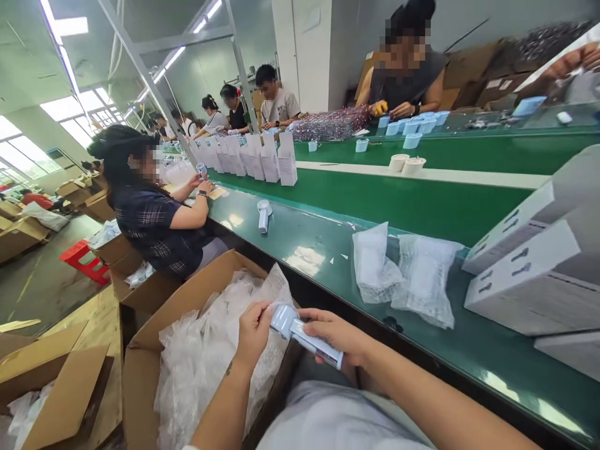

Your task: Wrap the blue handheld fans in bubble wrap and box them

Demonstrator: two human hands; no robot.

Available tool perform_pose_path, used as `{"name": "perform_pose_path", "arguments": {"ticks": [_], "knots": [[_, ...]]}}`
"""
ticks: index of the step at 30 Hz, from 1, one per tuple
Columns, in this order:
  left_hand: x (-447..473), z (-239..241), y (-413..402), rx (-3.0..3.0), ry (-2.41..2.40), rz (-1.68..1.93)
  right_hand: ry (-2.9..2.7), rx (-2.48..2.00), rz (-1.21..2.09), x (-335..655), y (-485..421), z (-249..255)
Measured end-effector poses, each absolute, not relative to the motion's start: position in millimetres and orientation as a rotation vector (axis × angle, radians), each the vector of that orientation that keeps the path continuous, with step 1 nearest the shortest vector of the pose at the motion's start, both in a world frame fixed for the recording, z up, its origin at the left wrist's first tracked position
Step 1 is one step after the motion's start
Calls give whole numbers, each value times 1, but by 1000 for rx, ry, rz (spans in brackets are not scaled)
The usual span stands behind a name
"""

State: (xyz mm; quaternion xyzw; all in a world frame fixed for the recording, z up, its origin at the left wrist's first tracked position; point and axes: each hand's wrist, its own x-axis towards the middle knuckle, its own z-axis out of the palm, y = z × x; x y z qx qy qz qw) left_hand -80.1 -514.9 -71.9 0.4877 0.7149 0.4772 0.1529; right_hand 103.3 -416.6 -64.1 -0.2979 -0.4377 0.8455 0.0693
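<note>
My right hand [332, 334] is wrapped round the handle of a light-blue handheld device [307, 334] with a round head and a straight handle. At the head end my left hand [255, 331] is closed on a clear bubble-wrap bag [277, 284], which stands up behind the fingers; its fingertips are partly hidden. The device is held above the edge of an open carton [140, 369] full of loose bubble-wrap bags [206, 369]. A second device of the same kind [264, 215] lies on the bench. Two bubble-wrapped pieces [375, 262] [426, 275] rest further right.
White printed boxes [525, 275] stand at the right end of the dark-green bench [309, 231]. Beyond it runs a green conveyor belt [356, 197] with a row of white boxes [269, 159]. A co-worker [150, 206] sits at the left; another person [407, 75] works across the belt.
</note>
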Motion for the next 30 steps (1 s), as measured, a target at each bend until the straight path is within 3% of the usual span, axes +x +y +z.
{"name": "perform_pose_path", "arguments": {"ticks": [8, 11, 20, 27, 30], "knots": [[-63, -78, -531, 1629, 1935, 1440, -1455, -1041, 2418, 114, -425, -76], [-58, -77, -519, 1658, 1797, 1311, -1636, -1086, 2340, 109, -432, -88], [-80, -96, -518, 838, 1450, 1343, -1330, -919, 2532, 117, -422, -97], [-74, -106, -517, 1044, 1755, 1419, -1431, -1113, 2464, 110, -422, -104], [-74, -110, -513, 837, 1658, 1443, -1314, -1123, 2497, 109, -427, -109]]}}
